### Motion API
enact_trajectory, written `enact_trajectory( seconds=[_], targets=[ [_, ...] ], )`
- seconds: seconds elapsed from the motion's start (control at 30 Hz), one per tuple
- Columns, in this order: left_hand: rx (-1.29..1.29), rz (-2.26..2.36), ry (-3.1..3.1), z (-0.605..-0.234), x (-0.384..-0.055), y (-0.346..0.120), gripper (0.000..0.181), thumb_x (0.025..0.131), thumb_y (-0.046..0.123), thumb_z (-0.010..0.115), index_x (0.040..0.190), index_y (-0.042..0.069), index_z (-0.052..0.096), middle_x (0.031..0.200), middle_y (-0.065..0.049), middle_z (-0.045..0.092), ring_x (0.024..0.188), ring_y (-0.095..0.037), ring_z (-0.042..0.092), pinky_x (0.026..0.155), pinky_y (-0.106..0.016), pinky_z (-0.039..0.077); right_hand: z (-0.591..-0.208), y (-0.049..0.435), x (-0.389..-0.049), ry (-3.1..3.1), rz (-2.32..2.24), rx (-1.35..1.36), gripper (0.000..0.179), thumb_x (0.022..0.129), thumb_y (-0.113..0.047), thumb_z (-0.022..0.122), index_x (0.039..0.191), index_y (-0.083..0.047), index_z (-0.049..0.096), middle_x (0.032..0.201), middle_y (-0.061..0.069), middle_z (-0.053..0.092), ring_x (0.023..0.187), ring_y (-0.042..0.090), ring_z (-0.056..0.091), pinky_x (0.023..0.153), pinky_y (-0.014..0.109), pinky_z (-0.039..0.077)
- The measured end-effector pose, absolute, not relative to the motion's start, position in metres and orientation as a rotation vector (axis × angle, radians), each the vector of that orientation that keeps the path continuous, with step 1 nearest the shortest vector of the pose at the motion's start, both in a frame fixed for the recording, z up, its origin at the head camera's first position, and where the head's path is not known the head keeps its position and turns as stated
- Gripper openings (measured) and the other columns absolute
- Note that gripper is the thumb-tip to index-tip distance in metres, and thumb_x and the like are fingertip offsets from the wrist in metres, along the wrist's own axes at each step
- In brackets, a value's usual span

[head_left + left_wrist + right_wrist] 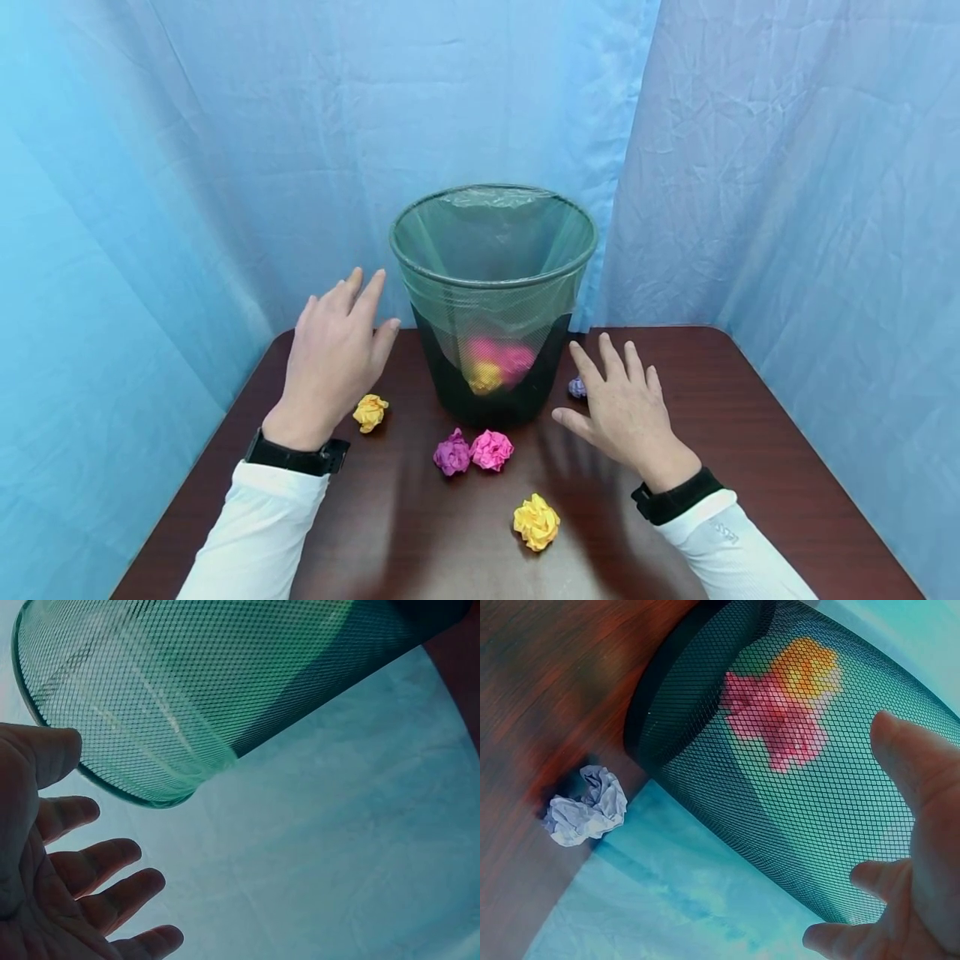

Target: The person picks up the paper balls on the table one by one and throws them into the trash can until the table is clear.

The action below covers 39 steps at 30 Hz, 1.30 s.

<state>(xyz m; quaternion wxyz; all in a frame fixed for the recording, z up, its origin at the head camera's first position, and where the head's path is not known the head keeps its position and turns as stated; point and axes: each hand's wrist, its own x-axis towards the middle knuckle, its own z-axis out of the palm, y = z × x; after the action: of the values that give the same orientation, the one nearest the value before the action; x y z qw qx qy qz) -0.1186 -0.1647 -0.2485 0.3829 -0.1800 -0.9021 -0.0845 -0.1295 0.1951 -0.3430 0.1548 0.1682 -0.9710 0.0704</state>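
Note:
A mesh wastebasket [493, 283] with a clear green liner stands upright at the back of the table. Through its mesh show pink crumpled paper balls [776, 724] and a yellow one [807, 667]. My left hand [330, 354] is raised left of the basket, fingers spread and holding nothing; in the left wrist view its thumb overlaps the rim. On the other side, my right hand [622, 408] reaches out with fingers spread and nothing in them. Just beyond its fingertips lies a lavender paper ball [587, 806], partly hidden by the hand in the head view.
A yellow paper ball [370, 413] lies below the left hand. Purple [452, 452] and pink [492, 450] paper balls sit side by side before the basket, and another yellow one [536, 522] is nearer the front. Blue curtains [300, 125] enclose the dark wooden table [780, 500].

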Motion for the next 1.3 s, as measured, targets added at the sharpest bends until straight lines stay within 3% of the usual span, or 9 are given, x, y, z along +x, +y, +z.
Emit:
enact_trajectory(
  seconds=[0.87,1.3],
  targets=[
    [-0.356,-0.133,-2.553,-0.314,-0.088,-0.159,0.080,0.087,0.051,0.064,0.151,0.010,0.039,0.151,-0.025,0.039,0.138,-0.045,0.033,0.107,-0.072,0.022,-0.348,0.198,-0.131,-2.817,0.237,0.458,0.097,0.078,-0.065,0.066,0.156,-0.020,0.029,0.157,0.026,0.024,0.139,0.054,0.018,0.102,0.077,0.023],
    [-0.314,-0.122,-2.700,-0.336,-0.080,-0.155,0.087,0.086,0.063,0.057,0.155,0.015,0.032,0.158,-0.022,0.028,0.144,-0.043,0.022,0.110,-0.071,0.015,-0.354,0.202,-0.132,-2.846,0.264,0.434,0.096,0.079,-0.064,0.066,0.156,-0.020,0.028,0.158,0.026,0.022,0.140,0.054,0.015,0.102,0.077,0.022]
  ],
)
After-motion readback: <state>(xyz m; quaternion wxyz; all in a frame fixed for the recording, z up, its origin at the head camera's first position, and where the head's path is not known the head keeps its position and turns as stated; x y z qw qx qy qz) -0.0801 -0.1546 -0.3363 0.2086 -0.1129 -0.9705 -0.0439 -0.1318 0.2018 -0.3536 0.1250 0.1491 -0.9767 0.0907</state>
